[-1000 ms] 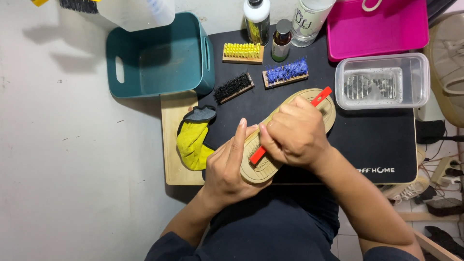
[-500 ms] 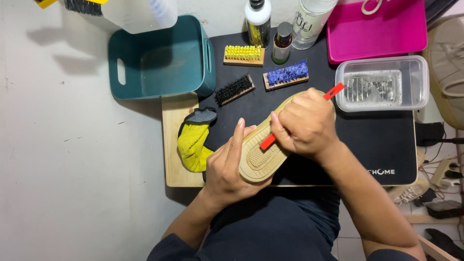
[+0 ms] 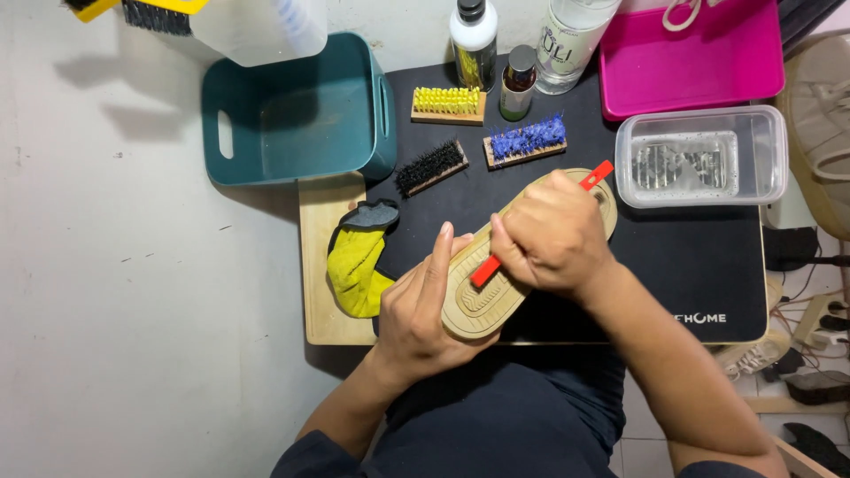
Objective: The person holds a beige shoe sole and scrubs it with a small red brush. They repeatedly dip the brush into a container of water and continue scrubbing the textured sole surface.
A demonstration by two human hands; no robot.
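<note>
- Black work mat (image 3: 691, 265): lying across a small wooden table (image 3: 323, 265) and carrying most of the items.
- Teal plastic bin (image 3: 297, 115): sitting at the mat's upper-left corner; pink tray (image 3: 691, 66) sitting at the upper right.
- Clear plastic tub (image 3: 699, 158): resting just below the tray, holding water.
- Tan shoe sole (image 3: 478, 305): lying tread-up and diagonal at the mat's near edge.
- Left hand (image 3: 425, 310): cupping the sole's near end, fingers wrapping its rim, forefinger stretching along the edge.
- Right hand (image 3: 553, 237): closing in a fist around a slim red-handled brush (image 3: 485, 270), pressing it onto the tread.
- Yellow cloth (image 3: 357, 265): lying bunched left of the sole.
- Three wooden-backed brushes, black-bristled (image 3: 431, 166), blue-bristled (image 3: 525, 142), yellow-bristled (image 3: 449, 104): lying above the sole, near the bottles (image 3: 474, 40).
</note>
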